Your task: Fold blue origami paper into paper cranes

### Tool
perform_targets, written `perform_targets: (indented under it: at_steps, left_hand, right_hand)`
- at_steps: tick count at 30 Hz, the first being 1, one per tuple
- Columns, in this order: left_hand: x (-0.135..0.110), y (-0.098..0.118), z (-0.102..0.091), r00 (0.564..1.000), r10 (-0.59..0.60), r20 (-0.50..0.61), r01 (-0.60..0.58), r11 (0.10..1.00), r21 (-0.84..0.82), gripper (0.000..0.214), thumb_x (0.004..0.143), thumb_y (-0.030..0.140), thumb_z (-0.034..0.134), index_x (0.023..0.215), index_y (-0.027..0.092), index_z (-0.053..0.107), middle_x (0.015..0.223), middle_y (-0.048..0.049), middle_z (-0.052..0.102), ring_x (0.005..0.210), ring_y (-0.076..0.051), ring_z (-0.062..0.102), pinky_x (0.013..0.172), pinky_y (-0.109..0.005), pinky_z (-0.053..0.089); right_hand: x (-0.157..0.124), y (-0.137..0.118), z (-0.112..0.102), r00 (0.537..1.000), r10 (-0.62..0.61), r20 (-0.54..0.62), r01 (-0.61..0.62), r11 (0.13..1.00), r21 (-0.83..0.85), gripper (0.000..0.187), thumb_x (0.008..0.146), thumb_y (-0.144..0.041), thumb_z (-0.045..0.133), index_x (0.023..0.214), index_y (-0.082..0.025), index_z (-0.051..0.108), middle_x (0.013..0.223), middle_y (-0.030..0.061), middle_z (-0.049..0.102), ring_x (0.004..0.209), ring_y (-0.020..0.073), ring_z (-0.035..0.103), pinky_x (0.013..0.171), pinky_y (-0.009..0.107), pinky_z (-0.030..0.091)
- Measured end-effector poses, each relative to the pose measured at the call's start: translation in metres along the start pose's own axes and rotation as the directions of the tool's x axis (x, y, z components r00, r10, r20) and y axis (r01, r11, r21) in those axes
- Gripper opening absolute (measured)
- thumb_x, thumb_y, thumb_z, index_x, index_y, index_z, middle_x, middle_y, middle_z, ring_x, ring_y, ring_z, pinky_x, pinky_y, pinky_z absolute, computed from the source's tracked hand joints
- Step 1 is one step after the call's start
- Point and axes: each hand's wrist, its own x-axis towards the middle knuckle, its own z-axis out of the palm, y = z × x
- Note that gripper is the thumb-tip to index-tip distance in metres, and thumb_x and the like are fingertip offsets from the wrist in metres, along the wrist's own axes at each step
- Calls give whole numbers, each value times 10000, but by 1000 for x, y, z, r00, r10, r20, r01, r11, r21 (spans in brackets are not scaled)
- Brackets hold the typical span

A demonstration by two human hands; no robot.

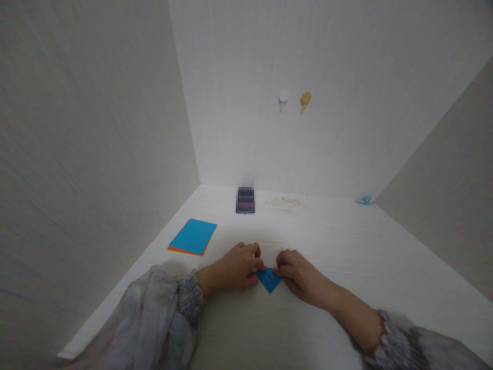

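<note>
On the white counter (327, 226), right in front of me, a small blue paper (270, 282) is making a folded shape with creases and a sharp point facing me. My left fingers (254, 251) are holding one side, and my right fingers (284, 258) are holding the other, bending close together. My arms (341, 302) are reaching in from both sides, in gray, crinkly sleeves (154, 313). A flat pile of blue and orange paper (193, 236) is lying past my left arm. The counter is stretching wide on my right, ending at a pale wall (454, 180).
</note>
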Motion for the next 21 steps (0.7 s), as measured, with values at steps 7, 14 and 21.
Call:
perform_targets:
  at_steps: [7, 14, 21]
  left_hand:
    - [1, 3, 2, 994, 111, 14, -111, 989, 93, 392, 741, 225, 483, 1132, 238, 480, 911, -51, 500, 819, -179, 476, 767, -325, 333]
    - [5, 4, -1, 993, 117, 31, -120, 986, 112, 299, 818, 254, 404, 1087, 239, 535, 865, -51, 492, 799, -173, 466, 732, -313, 323]
    - [4, 7, -3, 996, 83, 36, -86, 991, 98, 357, 785, 285, 452, 1137, 248, 500, 892, -54, 487, 801, -183, 459, 736, -324, 307]
  right_hand:
    - [6, -5, -1, 1000, 14, 7, -14, 1000, -5, 187, 725, -49, 454, 765, -172, 589, 828, 42, 524, 773, 158, 468, 694, 301, 353]
    - [2, 2, 4, 996, 27, -91, -22, 998, 55, 215, 739, -54, 439, 852, -150, 594, 829, 68, 542, 803, 177, 473, 719, 311, 377]
    - [-4, -8, 3, 999, 46, -24, -47, 997, -58, 210, 778, -95, 431, 900, -145, 594, 861, 81, 539, 793, 190, 469, 694, 314, 376]
